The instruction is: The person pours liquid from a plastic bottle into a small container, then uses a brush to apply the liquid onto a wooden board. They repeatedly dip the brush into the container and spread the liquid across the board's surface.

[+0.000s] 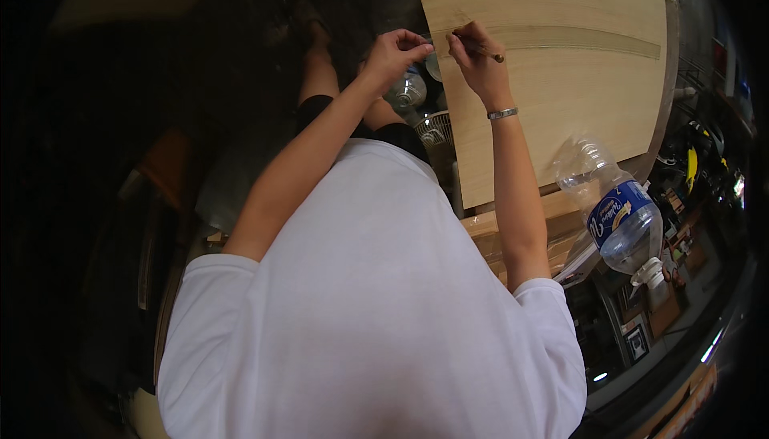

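My right hand (482,62) is closed around a slim, dark, pen-like tool (490,56) with a brownish rounded end. It rests over the left edge of a pale wooden board (545,110). The tool's working tip is hidden by my fingers. Just beyond that edge, my left hand (394,56) is raised with thumb and forefinger pinched together. Whatever lies in the pinch is too small to make out. A narrow, darker greenish-tan strip (585,38) runs across the board, from near my right hand to the far right side.
A large clear plastic bottle (629,227) with a blue label lies tilted by the board's near right corner. Below the board is a brown taped surface (489,227). Another clear bottle (408,90) stands lower, between my legs and the board, near a white wire basket (434,128).
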Tool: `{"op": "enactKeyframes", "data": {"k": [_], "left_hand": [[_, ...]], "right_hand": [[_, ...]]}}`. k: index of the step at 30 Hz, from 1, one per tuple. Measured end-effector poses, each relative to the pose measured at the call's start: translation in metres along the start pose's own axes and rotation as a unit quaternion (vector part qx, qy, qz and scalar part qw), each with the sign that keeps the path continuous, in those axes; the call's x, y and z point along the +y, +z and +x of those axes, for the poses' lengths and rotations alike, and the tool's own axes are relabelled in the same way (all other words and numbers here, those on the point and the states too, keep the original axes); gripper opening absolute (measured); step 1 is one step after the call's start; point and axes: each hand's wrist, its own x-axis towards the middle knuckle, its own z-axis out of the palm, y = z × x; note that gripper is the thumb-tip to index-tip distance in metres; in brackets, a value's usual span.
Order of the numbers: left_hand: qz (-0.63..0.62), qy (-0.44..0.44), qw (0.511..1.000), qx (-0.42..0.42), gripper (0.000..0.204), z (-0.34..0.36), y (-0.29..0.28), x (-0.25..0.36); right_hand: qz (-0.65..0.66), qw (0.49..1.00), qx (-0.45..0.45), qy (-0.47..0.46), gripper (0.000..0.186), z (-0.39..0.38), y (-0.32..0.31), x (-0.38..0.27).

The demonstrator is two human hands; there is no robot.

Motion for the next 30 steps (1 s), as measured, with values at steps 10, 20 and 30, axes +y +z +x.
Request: {"op": "enactKeyframes", "data": {"k": [10, 20, 30], "left_hand": [[-0.056, 0.006, 0.998, 0.038, 0.019, -0.001, 0.007, 0.0], [-0.019, 0.043, 0.997, 0.059, 0.021, 0.004, 0.009, -0.018], [0.008, 0.03, 0.999, 0.045, 0.015, -0.019, -0.024, -0.008]], "right_hand": [[-0.099, 0.993, -0.052, -0.036, 0.015, 0.012, 0.004, -0.014], [-0.131, 0.986, -0.073, -0.07, 0.015, 0.011, 0.008, -0.015], [0.039, 0.998, 0.052, 0.022, 0.012, -0.027, 0.006, -0.016]]}}
